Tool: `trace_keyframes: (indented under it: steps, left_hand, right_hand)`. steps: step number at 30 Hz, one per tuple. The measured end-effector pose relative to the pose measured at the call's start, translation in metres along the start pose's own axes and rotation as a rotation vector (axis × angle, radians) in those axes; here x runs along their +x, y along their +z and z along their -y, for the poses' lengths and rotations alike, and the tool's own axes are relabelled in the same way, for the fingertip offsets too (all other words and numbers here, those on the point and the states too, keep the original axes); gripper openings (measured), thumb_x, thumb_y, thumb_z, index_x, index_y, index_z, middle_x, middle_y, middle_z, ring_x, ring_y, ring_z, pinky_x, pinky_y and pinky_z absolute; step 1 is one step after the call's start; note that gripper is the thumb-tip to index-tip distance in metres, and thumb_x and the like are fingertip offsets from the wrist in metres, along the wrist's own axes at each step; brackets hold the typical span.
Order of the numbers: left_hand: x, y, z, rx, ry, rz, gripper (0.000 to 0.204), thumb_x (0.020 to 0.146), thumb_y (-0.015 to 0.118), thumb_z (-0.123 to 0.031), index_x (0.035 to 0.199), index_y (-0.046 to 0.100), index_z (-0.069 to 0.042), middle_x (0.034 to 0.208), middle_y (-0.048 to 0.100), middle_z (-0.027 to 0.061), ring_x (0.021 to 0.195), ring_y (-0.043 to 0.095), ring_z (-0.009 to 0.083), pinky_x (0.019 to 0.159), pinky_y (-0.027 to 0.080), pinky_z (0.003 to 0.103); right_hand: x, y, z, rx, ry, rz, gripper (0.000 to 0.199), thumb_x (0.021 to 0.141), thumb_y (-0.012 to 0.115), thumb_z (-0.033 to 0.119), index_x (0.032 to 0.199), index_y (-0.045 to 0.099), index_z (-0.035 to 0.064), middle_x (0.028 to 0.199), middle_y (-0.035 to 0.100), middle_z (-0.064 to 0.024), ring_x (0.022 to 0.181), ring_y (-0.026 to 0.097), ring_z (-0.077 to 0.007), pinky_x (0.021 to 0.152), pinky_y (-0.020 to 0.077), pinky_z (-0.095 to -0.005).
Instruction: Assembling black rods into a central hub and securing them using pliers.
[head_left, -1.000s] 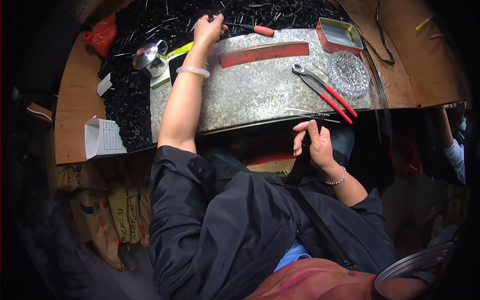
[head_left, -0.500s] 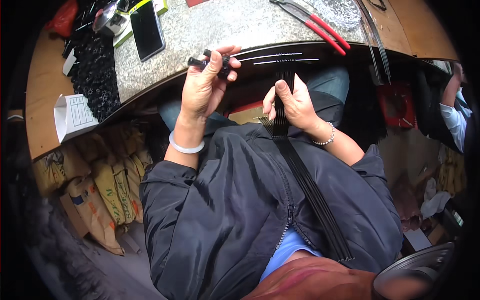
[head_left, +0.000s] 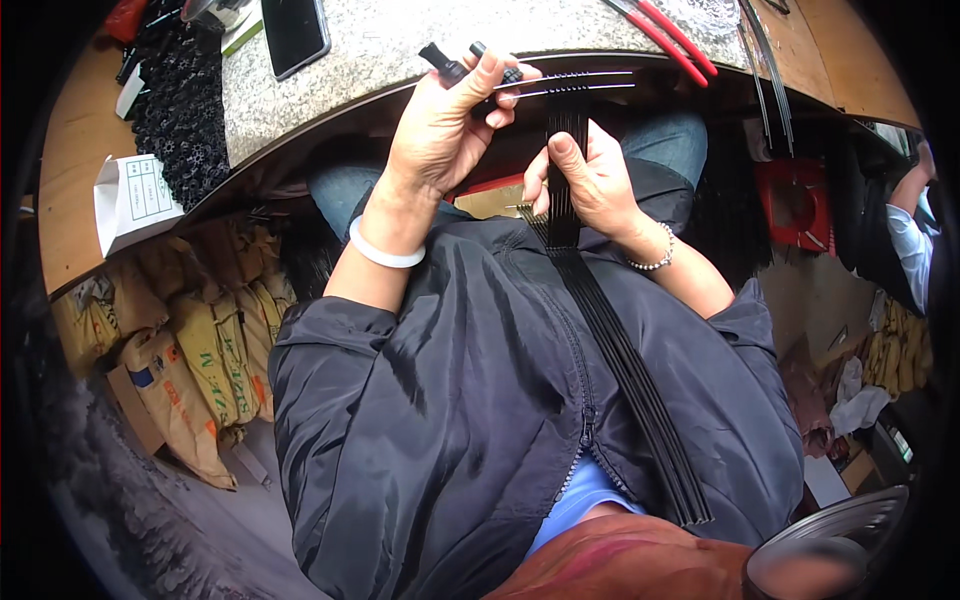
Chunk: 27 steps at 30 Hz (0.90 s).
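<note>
the black strip of thin parallel strands (head_left: 564,225) lies over the person's lap, its upper end by two thin silvery metal rods (head_left: 608,88) set crosswise, near the front edge of the bench. chief risk, in this inspector's judgement: the rods project past the strip on both sides with no grip visible at their right-hand ends, so a tilt or an uneven pull could skew them or slide them out of the strands. second risk: the small black cylindrical pieces (head_left: 440,64) are bunched together, and a loosened finger could drop one into the dark gap below the bench. third: slack in the length lying on the dark zipped jacket (head_left: 420,400) could let strands cross or tangle. the right hand (head_left: 590,185) is partly closed, thumb laid over the strip and fingers curled at its side. the left hand (head_left: 450,125) is mostly closed on the cylindrical pieces, fingertips at the rods' left ends; whether they pinch the rods cannot be told. beyond, on the speckled grey bench (head_left: 380,70), lie red-handled pliers (head_left: 666,50) and a black rectangular smartphone (head_left: 294,38).
</note>
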<state>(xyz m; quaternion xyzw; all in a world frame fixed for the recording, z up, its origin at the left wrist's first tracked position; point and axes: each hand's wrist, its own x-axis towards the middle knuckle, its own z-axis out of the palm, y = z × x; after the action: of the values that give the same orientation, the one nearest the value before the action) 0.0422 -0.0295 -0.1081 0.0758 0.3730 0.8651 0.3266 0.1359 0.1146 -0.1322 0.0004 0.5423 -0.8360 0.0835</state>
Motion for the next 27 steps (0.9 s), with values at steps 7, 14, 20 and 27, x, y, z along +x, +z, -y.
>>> trace_keyframes:
  steps: [7,14,20,27]
  left_hand:
    - [0.002,0.006,0.000,0.120,0.000,-0.003,0.031,0.085,0.061,-0.021,0.103,0.058,0.004,0.089,0.061,0.0080,0.065,0.049,0.0063,0.056,0.042,0.017]
    - [0.006,0.004,0.004,0.120,0.102,0.062,0.032,0.086,0.057,-0.015,0.112,0.054,0.004,0.092,0.063,0.0101,0.064,0.049,0.0063,0.058,0.043,0.017]
    - [0.007,0.005,0.005,0.090,0.063,0.049,0.032,0.087,0.057,-0.016,0.111,0.053,0.004,0.094,0.063,0.0107,0.064,0.049,0.0061,0.060,0.043,0.017]
    - [0.005,0.007,0.000,0.104,0.019,-0.003,0.028,0.087,0.057,-0.019,0.103,0.057,0.004,0.086,0.061,0.0075,0.065,0.049,0.0067,0.062,0.043,0.017]
  right_hand:
    - [0.002,0.001,0.000,-0.018,0.012,-0.002,0.034,0.091,0.045,0.035,0.098,0.043,0.0023,0.066,0.060,-0.0142,0.050,0.057,-0.0143,0.048,0.0480,-0.0227]
    - [0.003,-0.001,0.001,-0.008,0.040,0.006,0.033,0.091,0.044,0.035,0.102,0.044,0.0032,0.068,0.060,-0.0136,0.051,0.058,-0.0144,0.049,0.0482,-0.0227]
    - [0.004,-0.002,-0.001,0.006,0.042,-0.003,0.032,0.092,0.045,0.034,0.101,0.044,0.0043,0.068,0.060,-0.0136,0.050,0.058,-0.0148,0.048,0.0482,-0.0231]
    - [0.005,-0.002,-0.002,-0.014,0.029,-0.011,0.030,0.091,0.046,0.034,0.096,0.043,0.0051,0.068,0.060,-0.0144,0.050,0.058,-0.0159,0.047,0.0482,-0.0238]
